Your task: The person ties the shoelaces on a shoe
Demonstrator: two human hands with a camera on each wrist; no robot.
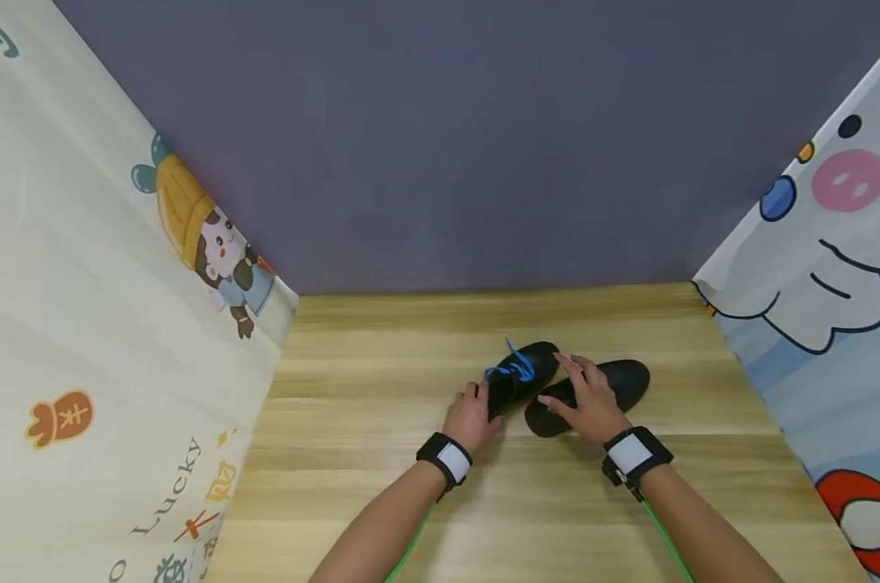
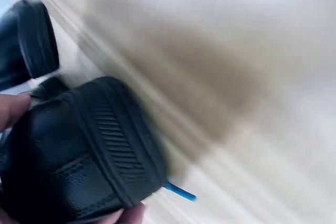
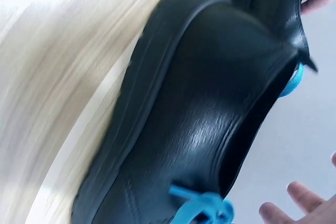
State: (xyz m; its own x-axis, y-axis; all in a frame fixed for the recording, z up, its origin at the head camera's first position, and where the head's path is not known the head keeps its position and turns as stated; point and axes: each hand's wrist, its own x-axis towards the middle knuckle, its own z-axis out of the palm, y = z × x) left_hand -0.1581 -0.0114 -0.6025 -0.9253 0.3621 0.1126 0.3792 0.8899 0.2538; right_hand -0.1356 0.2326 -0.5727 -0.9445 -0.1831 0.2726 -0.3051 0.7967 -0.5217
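Note:
Two black leather shoes with blue laces are on the wooden table. My left hand (image 1: 471, 417) grips the left shoe (image 1: 542, 356) round its heel; the laces (image 1: 516, 370) show on its upper. In the left wrist view this shoe's heel (image 2: 63, 150) is near, with a thumb (image 2: 11, 109) on one side and fingertips (image 2: 131, 214) on the other. My right hand (image 1: 593, 405) is over the right shoe (image 1: 629, 380), thumb and fingers spread. The right wrist view shows that shoe's side (image 3: 178, 87) and its blue lace (image 3: 205, 208), with the fingers (image 3: 302, 198) apart from it.
The wooden table (image 1: 381, 356) meets a dark grey-blue wall (image 1: 483, 146) at its back edge. Printed white curtains hang at the left (image 1: 82, 283) and right (image 1: 833, 267). Each wrist wears a black band, and green cables run back along both forearms.

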